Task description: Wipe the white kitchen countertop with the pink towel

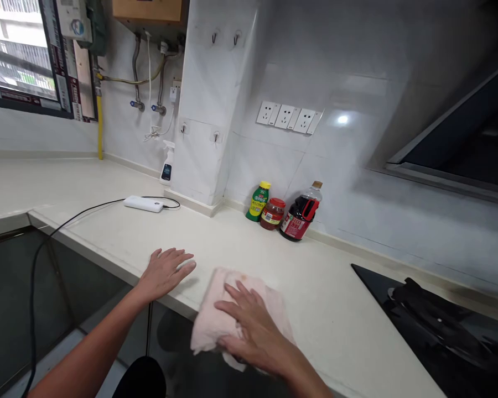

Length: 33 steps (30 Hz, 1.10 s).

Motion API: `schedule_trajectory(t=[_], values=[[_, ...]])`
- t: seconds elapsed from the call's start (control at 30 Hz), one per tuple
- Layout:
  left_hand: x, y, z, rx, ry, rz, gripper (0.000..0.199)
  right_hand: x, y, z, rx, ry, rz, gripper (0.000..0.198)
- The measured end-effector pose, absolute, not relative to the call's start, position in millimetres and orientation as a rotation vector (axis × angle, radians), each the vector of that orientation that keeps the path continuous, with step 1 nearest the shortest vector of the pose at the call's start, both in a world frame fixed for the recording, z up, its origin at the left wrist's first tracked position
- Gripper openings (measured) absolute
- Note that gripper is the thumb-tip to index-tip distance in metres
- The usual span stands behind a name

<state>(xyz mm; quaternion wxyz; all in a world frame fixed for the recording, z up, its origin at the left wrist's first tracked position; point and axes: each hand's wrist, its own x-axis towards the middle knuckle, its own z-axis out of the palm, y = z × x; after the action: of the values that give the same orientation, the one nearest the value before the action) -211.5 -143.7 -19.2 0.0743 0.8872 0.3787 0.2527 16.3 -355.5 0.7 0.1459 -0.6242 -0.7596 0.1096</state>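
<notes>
A pale pink cloth [209, 318] is spread on the counter near its front edge, with part of it hanging over. My right hand [253, 331] presses down on the cloth and grips it, fingers spread across the top and thumb by the near edge. To its left, my left hand [166, 272] is open and palm down at the counter's front edge, holding nothing. Its fingers point toward the wall; whether the palm touches the surface I cannot tell.
Against the wall stand a green bottle [258, 202], a red-lidded jar [273, 214] and a large dark sauce bottle [299, 215]. A white power bank [143, 204] with a black cable lies at left. Behind it is a spray bottle [166, 166]. A black cooktop [440, 326] is at right.
</notes>
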Motion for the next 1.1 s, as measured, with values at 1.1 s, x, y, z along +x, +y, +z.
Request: schedule_trajectory(t=[1.1], values=[[-204,-151,-9,2.668,1.164,0.754,0.056,-53,-321,-11,-1.816,-2.286,-0.062,0.089]])
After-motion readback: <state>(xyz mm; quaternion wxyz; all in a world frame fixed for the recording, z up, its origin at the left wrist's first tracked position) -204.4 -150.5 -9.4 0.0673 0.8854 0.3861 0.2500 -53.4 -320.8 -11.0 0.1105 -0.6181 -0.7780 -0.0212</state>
